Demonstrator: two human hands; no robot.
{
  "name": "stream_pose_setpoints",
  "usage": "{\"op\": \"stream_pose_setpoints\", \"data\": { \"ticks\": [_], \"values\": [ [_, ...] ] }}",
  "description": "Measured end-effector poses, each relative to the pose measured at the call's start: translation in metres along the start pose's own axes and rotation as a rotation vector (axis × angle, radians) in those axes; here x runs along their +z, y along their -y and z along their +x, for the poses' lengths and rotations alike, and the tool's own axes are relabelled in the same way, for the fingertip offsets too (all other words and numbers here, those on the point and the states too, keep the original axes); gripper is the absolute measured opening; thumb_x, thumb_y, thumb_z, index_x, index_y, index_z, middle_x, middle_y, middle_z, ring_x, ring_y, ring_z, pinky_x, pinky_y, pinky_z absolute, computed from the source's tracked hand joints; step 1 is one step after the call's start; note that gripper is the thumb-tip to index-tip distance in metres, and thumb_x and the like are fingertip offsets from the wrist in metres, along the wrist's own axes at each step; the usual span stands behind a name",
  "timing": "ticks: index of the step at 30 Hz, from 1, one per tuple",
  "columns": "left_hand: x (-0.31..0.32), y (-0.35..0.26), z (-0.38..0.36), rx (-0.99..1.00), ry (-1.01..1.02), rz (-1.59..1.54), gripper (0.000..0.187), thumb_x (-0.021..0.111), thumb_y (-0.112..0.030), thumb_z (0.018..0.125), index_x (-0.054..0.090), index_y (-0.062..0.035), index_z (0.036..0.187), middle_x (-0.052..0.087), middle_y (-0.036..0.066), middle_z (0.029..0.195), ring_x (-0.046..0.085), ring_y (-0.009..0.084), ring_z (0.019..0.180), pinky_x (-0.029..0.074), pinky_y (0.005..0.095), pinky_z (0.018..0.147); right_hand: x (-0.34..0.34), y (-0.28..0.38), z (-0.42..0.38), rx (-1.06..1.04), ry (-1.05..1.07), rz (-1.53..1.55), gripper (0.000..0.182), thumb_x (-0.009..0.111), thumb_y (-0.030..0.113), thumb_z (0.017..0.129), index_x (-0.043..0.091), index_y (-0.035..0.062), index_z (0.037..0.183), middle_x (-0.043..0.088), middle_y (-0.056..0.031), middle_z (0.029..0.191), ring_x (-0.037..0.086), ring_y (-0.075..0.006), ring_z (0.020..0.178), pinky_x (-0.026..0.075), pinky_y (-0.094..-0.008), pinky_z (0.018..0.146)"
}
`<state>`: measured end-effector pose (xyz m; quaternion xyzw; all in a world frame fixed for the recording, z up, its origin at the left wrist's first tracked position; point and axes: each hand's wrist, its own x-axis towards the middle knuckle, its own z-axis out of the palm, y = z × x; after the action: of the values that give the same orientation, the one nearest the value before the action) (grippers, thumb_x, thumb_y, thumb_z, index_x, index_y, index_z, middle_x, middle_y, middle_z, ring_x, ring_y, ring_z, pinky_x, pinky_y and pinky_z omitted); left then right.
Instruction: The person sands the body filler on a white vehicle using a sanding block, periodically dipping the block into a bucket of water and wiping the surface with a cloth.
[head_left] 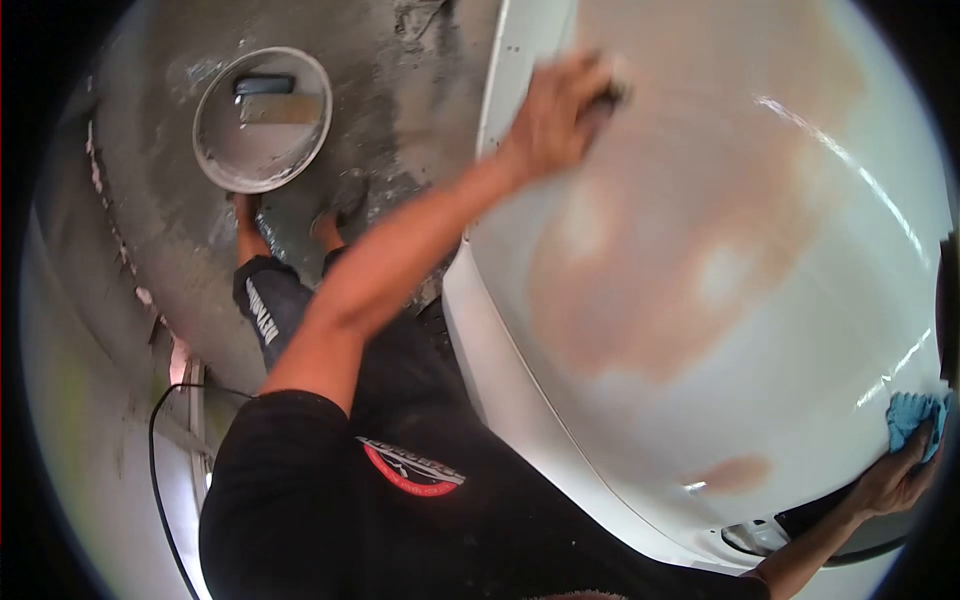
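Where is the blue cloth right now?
In the head view, the blue cloth is at the lower right, in the right hand, by the edge of the white car hood, right of the headlight.

Patchy car hood [650, 290] and wet floor [365, 75] show a workshop

We've got a grey-brown floor [370, 60], wet-looking, with darker patches and whitish smears. At left, we see a ragged pale-pink strip [120, 235] running along a dull grey surface [80, 250]; can't tell if that's wall or floor. Lower left: pale panel [110, 450] with a yellow-green tint, light upright strip [196, 410], black cable [153, 460] looping past it. We read a bright white glow [204, 490] near the strip's lower end. Lens edges go black.
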<state>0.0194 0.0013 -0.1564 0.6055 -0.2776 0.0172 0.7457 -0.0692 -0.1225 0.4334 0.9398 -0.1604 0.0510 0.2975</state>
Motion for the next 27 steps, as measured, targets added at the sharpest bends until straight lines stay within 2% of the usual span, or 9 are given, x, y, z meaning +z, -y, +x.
{"op": "stream_pose_setpoints", "data": {
  "ticks": [4,6,10,12,14,17,20,24,27],
  "values": [
    [0.01,0.007,0.088,-0.134,-0.135,-0.069,0.032,0.067,-0.016,0.089,0.064,-0.0076,0.12,0.066,0.018,0.111,0.06,0.0401,0.103,0.045,0.0493,0.089,0.014,0.05,0.032,-0.358,-0.044,0.051,0.044,0.06,0.044,0.102,0.066,0.0047,0.12,0.057,-0.0216,0.124,0.054,-0.0357,0.117,0.041,-0.057,0.094],
    [0.007,-0.066,0.024,0.029,-0.013,0.002,0.025,0.063,-0.018,0.092,0.064,-0.0027,0.112,0.065,0.022,0.1,0.061,0.0419,0.092,0.046,0.0511,0.081,0.011,0.055,0.029,-0.332,-0.005,0.041,0.043,0.057,0.043,0.104,0.064,0.0062,0.125,0.056,-0.0209,0.126,0.054,-0.0349,0.118,0.043,-0.0558,0.093],
    [-0.02,-0.196,-0.1,0.04,0.266,-0.235,0.048,0.079,-0.011,0.083,0.057,-0.0195,0.125,0.055,0.013,0.134,0.056,0.0336,0.117,0.049,0.048,0.098,-0.015,0.023,-0.008,-0.123,0.14,-0.113,0.032,0.052,0.012,0.107,0.061,-0.0004,0.134,0.062,-0.0166,0.138,0.057,-0.0276,0.128,0.041,-0.0393,0.11],
    [-0.005,-0.161,-0.047,0.242,0.19,-0.172,0.027,0.073,-0.022,0.086,0.066,-0.0153,0.112,0.061,0.02,0.119,0.062,0.0359,0.106,0.052,0.048,0.087,-0.022,0.011,-0.007,-0.202,0.196,-0.118,0.034,0.049,0.01,0.107,0.058,0.0013,0.139,0.056,-0.0168,0.145,0.053,-0.0297,0.133,0.041,-0.0417,0.111],
    [0.022,-0.096,0.064,0.37,0.193,0.079,0.043,0.068,-0.015,0.088,0.062,-0.0082,0.13,0.062,0.02,0.13,0.059,0.0366,0.119,0.048,0.0476,0.096,-0.016,0.03,0.006,-0.237,0.19,-0.099,0.035,0.048,0.01,0.106,0.059,0.002,0.138,0.051,-0.0178,0.15,0.05,-0.0301,0.137,0.04,-0.0426,0.112],
    [0.032,-0.061,0.234,0.2,-0.031,-0.064,0.038,0.065,-0.012,0.092,0.062,-0.0033,0.128,0.066,0.019,0.122,0.061,0.0371,0.109,0.049,0.0453,0.092,-0.014,0.033,0.01,-0.22,0.191,-0.116,0.036,0.05,0.015,0.106,0.059,0.0045,0.14,0.048,-0.0196,0.151,0.047,-0.0319,0.14,0.037,-0.0445,0.116],
    [0.04,-0.07,0.22,-0.013,-0.068,-0.109,0.037,0.066,-0.014,0.093,0.062,-0.0027,0.128,0.066,0.018,0.119,0.061,0.037,0.108,0.049,0.0442,0.092,-0.015,0.035,0.004,-0.222,0.16,-0.182,0.036,0.05,0.016,0.106,0.06,0.0079,0.139,0.047,-0.0177,0.152,0.042,-0.0314,0.143,0.036,-0.0451,0.117],
    [0.014,-0.174,0.015,0.089,0.121,-0.191,0.05,0.065,-0.01,0.088,0.053,-0.0136,0.136,0.057,0.026,0.132,0.057,0.045,0.118,0.041,0.0571,0.101,-0.014,0.032,0.006,-0.246,0.143,-0.24,0.036,0.05,0.021,0.106,0.061,0.0101,0.138,0.047,-0.0152,0.152,0.041,-0.0302,0.144,0.037,-0.0447,0.117],
    [0.012,-0.156,0.021,0.17,0.137,-0.214,0.041,0.064,-0.009,0.089,0.057,-0.0112,0.129,0.058,0.026,0.129,0.057,0.0427,0.116,0.041,0.0556,0.102,-0.013,0.034,0.003,-0.2,0.156,-0.211,0.036,0.05,0.02,0.106,0.06,0.0099,0.139,0.048,-0.0152,0.152,0.042,-0.0302,0.142,0.037,-0.0441,0.117]
  ]
}}
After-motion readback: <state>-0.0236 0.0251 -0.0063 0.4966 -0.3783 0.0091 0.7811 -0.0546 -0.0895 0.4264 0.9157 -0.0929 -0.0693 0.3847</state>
